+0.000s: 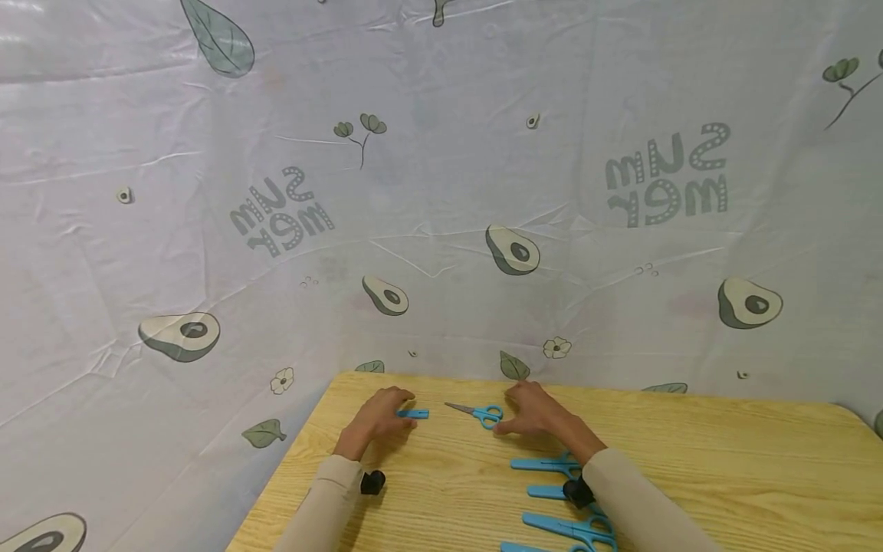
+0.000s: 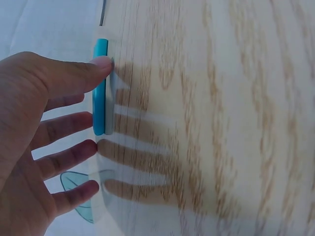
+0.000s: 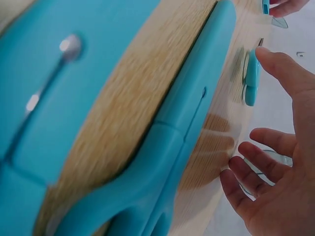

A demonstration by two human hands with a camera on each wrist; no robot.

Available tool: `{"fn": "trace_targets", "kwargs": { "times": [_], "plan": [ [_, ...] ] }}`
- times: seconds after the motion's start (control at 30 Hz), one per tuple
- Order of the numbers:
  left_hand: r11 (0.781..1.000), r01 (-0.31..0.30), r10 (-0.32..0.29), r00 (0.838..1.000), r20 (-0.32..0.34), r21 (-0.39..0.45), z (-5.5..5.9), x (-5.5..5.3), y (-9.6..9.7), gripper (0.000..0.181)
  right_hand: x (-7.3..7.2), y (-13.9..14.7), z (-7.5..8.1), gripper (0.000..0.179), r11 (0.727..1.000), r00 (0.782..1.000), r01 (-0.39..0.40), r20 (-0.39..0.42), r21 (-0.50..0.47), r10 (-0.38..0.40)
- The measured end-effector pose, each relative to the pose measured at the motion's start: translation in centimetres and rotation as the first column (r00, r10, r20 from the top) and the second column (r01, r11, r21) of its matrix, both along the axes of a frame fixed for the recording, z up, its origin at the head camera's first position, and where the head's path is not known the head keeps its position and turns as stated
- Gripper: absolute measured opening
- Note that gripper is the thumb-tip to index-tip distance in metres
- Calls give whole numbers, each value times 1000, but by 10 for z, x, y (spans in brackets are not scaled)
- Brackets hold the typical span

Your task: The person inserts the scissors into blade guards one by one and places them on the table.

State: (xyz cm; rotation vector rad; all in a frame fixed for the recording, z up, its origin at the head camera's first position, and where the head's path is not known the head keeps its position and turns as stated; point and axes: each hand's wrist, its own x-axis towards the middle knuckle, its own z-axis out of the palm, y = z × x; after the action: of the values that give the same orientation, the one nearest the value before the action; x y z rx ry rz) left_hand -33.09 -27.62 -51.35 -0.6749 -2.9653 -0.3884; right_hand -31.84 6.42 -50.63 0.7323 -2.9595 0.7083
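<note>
Small scissors (image 1: pixel 476 412) with blue handles lie uncovered near the table's far edge, their metal blades pointing left. To their left lies a blue blade cover (image 1: pixel 414 414), seen edge-on in the left wrist view (image 2: pixel 100 88). My left hand (image 1: pixel 381 414) is around the cover's left end, thumb overlapping it in the wrist view and the other fingers spread; whether the thumb touches it is unclear. Beside the scissors' handles is my right hand (image 1: pixel 538 412), fingers spread and thumb close to the handle; contact there cannot be made out.
Several blue scissors with covers on, one pair (image 1: pixel 566 527) among them, lie in a column at the near right, partly under the right forearm. The wooden table (image 1: pixel 724 475) meets a pale printed sheet (image 1: pixel 441 192) at its far edge.
</note>
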Motion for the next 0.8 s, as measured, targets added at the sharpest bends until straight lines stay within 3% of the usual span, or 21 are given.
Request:
{"fn": "trace_targets", "kwargs": {
  "times": [0.47,0.67,0.8],
  "plan": [
    [999,33,-32,997,-63,23,-6,-3,-1,41,-3,-11,-4,73,1000,999,8,-33,-4,-9],
    [999,35,-33,996,-80,32,-6,-1,0,36,-2,-16,-5,54,1000,998,-25,-61,-17,24],
    [999,38,-34,996,-85,39,-6,0,1,32,-3,-21,-7,56,999,998,-23,-57,-24,21]
  ]
}}
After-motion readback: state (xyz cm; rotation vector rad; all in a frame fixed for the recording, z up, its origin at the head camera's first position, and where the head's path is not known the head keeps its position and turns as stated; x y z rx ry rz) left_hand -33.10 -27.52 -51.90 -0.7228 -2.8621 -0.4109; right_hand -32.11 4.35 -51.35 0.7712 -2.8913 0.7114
